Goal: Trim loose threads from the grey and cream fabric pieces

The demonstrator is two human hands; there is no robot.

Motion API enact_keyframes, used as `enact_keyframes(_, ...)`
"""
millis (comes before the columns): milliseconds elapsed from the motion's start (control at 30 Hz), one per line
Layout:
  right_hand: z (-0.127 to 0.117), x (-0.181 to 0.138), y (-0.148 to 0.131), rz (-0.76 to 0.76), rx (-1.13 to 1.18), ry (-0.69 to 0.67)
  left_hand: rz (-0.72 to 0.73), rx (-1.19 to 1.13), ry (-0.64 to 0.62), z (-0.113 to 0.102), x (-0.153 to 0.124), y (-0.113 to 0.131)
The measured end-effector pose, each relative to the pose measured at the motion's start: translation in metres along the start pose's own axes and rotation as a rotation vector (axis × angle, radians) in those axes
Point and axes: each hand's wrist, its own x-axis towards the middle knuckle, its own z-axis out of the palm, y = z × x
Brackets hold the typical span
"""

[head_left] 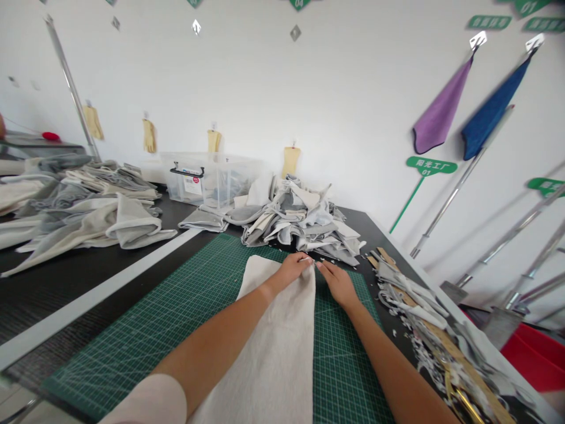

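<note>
A long off-white cloth (278, 353) lies lengthwise on the green cutting mat (176, 318), reaching down past the bottom of the view. My left hand (292, 269) is closed on the cloth's far right corner, pinching it between thumb and fingers and lifting it slightly. Just to the right, my right hand (339, 284) is closed in a pinch, its fingertips almost meeting the left ones at that corner. Whatever small bit sits between the right fingertips is too small to make out.
Behind the mat rises a heap of grey and white cloth pieces (304, 218), beside a clear plastic box (189, 182). More cloths (88, 206) are piled at left. Scraps (410, 294) and a gold-coloured metal tool (468, 406) lie along the right edge. A red bin (534, 353) stands beyond.
</note>
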Motion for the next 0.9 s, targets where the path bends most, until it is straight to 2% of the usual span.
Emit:
enact_keyframes(233,0.002,0.000,0.002,-0.009,-0.021,-0.009,-0.020,-0.075,-0.015,0.000,0.000,-0.001)
enact_keyframes(900,0.002,-0.002,-0.002,-0.020,-0.014,-0.008,0.023,-0.075,-0.071,-0.002,0.001,-0.009)
